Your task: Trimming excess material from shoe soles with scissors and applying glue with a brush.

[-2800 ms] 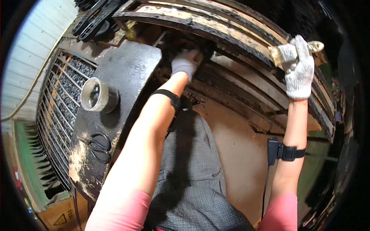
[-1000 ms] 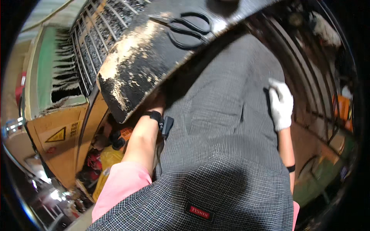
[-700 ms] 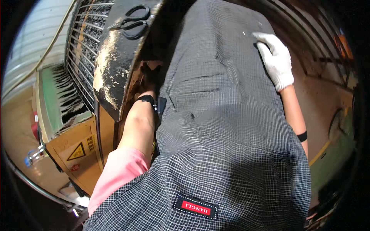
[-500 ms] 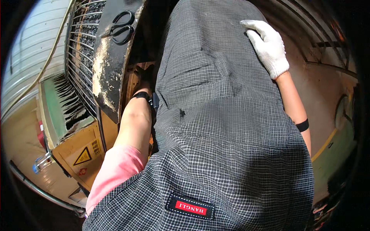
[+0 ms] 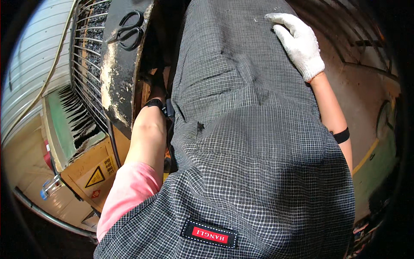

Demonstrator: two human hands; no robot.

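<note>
Looking down through the head camera, I have my right hand [image 5: 298, 45], in a white knit glove, over the upper part of the checked apron [image 5: 241, 138] near its right edge; the fingers curve loosely, the thumb stands a little apart, and I see nothing in its grip. My left hand [image 5: 156, 82] is in deep shade, low between the worktop [image 5: 123, 69] and the apron; I cannot tell whether it is spread or clenched, or whether it holds anything. One black strap [image 5: 154, 102] circles the left wrist, and another black band [image 5: 342, 136] rings the right forearm. On the dark worktop, above and left of my left hand, lie black-handled scissors [image 5: 122, 33], their ring handles toward the right and the blades pointing left. Below them the surface is worn to a pale patch [image 5: 108, 82]. Along the worktop's left side I have a rack of metal bars [image 5: 86, 64], and below it a green panel [image 5: 60, 129] edged with black bristles [image 5: 79, 112], above a yellow-brown cabinet [image 5: 123, 146] that carries a triangular warning sign [image 5: 95, 176]
</note>
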